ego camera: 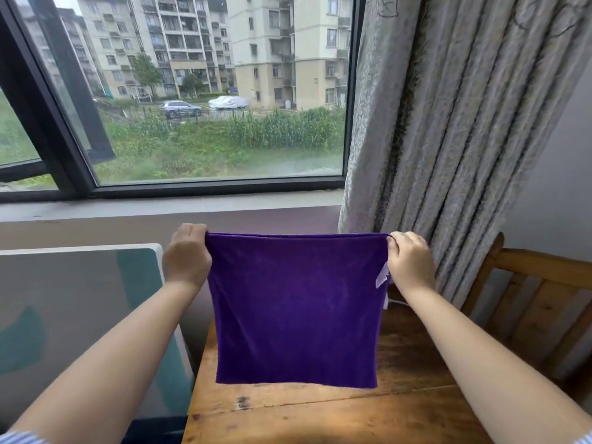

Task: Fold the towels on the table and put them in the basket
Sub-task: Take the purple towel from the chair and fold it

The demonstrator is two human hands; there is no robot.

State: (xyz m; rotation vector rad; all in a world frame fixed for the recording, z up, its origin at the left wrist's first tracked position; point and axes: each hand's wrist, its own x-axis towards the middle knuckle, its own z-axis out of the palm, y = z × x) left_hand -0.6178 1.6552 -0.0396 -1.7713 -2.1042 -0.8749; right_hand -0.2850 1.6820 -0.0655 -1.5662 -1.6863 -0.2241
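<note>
Item: square purple plush towel [296, 310], one piece, with a small pale label at its right edge. Position: held up in the air above the brown wooden plank table [320, 411], hanging flat and unfolded; top hem drawn taut and level, bottom hem hanging free, clear of the table top as far as the view shows.

Holders: left hand [186, 257], grip pinching the top left corner of the towel; right hand [410, 259], grip pinching the top right corner. Both forearms extend forward, well apart, the towel spread between them.

Step in hand, by judgement: opening and squaring the towel before the first fold. No fold is made in this piece yet.

Next move, by judgement: either bring the two pinched corners together to halve the towel in the air, or lower it flat onto the table and fold there. Either way the corners should meet evenly and the hanging edge should not bunch.

Surroundings: grey patterned curtain [448, 123] behind the right hand; wooden chair back [544, 283] at the right, beside the table; white-rimmed panel with a grey and teal face [80, 299] at the left; dark-framed window [198, 91] beyond, with apartment blocks and greenery outside.

Not in view: basket; other towels.
</note>
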